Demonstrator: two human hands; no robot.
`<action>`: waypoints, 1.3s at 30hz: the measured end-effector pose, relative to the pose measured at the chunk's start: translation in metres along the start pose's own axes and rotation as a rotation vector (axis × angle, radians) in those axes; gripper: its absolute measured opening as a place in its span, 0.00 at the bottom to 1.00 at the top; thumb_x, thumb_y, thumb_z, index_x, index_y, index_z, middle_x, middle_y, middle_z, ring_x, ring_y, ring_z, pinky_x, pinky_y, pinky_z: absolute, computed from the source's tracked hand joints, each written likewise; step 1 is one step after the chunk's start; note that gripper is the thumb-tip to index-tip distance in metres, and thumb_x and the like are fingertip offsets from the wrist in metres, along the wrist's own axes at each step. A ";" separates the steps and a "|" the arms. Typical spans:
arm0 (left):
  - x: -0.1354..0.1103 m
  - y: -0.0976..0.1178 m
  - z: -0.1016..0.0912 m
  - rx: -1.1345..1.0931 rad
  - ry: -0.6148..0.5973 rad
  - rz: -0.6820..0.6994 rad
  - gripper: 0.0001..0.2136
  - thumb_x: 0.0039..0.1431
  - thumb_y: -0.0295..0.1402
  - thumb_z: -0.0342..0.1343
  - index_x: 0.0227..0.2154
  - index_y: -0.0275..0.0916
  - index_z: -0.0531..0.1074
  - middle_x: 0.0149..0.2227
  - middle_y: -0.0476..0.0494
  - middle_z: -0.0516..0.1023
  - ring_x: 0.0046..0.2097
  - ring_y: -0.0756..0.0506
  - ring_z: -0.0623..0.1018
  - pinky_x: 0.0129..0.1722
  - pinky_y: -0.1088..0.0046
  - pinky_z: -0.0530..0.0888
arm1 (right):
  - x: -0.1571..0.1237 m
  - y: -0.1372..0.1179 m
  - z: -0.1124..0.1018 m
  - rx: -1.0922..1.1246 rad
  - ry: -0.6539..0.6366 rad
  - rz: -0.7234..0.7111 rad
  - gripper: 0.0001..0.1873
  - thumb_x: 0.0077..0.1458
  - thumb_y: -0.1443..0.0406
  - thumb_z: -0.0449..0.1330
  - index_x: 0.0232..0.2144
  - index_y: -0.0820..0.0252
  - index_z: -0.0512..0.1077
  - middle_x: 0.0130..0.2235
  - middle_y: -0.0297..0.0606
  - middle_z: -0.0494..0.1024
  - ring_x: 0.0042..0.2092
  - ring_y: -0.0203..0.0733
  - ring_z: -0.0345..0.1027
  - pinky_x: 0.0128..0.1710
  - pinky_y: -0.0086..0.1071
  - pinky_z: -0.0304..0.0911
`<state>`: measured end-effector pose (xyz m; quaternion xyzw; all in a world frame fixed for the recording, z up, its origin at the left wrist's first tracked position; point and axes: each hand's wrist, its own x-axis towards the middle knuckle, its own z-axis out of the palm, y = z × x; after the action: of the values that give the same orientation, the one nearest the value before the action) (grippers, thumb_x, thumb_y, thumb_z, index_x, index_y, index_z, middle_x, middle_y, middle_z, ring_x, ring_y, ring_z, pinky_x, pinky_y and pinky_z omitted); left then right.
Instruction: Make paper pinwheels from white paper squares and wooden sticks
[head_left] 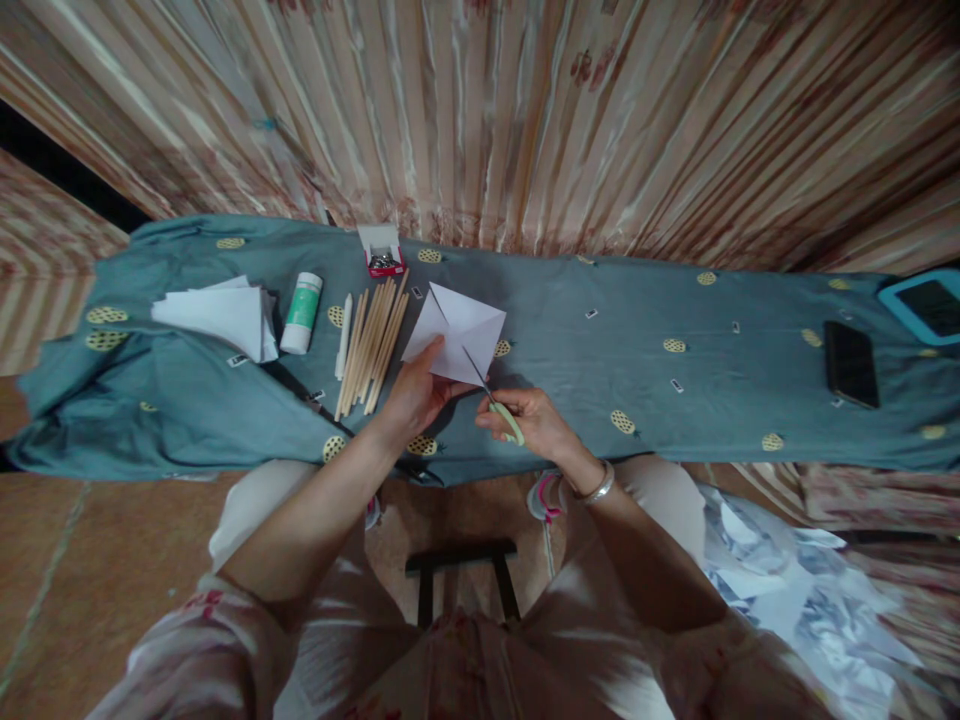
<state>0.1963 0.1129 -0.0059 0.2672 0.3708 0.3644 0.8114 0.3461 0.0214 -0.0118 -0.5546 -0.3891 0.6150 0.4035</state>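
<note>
A white square sheet of paper [469,322] is held just above the cloth by my left hand [421,392], thumb on top and fingers underneath. A dark slit runs in from its upper left corner. My right hand [529,422] grips a pair of scissors [508,420] with light green handles. Their blade lies across the paper's lower right part and points toward its middle. Left of the paper lies a bundle of thin wooden sticks [373,345], with a white pen-like stick [344,335] beside it.
A green and white glue stick [302,313] and a stack of white paper [217,315] lie at the left. Behind the sticks stands an open box of pins [384,262]. A phone [851,363] and a blue-framed device [926,305] rest far right. Paper scraps [810,590] fill a bag below.
</note>
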 end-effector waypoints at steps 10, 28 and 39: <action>0.000 0.000 0.000 -0.020 0.016 0.014 0.12 0.66 0.34 0.50 0.49 0.36 0.70 0.42 0.41 0.80 0.43 0.43 0.80 0.40 0.65 0.82 | -0.001 -0.004 0.000 -0.020 -0.019 0.023 0.24 0.34 0.48 0.74 0.24 0.61 0.73 0.18 0.26 0.68 0.21 0.30 0.61 0.21 0.25 0.57; 0.009 0.030 -0.005 -0.024 0.126 0.109 0.14 0.63 0.29 0.52 0.51 0.38 0.71 0.45 0.40 0.80 0.44 0.43 0.80 0.45 0.61 0.80 | -0.011 -0.013 -0.032 -0.068 -0.154 0.056 0.26 0.37 0.47 0.73 0.25 0.63 0.74 0.19 0.27 0.70 0.21 0.27 0.61 0.21 0.22 0.59; 0.007 0.019 0.000 0.068 0.125 0.171 0.12 0.57 0.28 0.58 0.45 0.37 0.74 0.41 0.42 0.82 0.46 0.41 0.80 0.44 0.66 0.79 | -0.009 -0.019 -0.042 -0.058 0.210 -0.143 0.28 0.38 0.42 0.70 0.28 0.59 0.75 0.20 0.30 0.73 0.21 0.32 0.63 0.22 0.27 0.60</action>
<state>0.1919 0.1296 0.0042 0.3019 0.4087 0.4353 0.7432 0.3893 0.0219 0.0058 -0.5984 -0.4009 0.5117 0.4684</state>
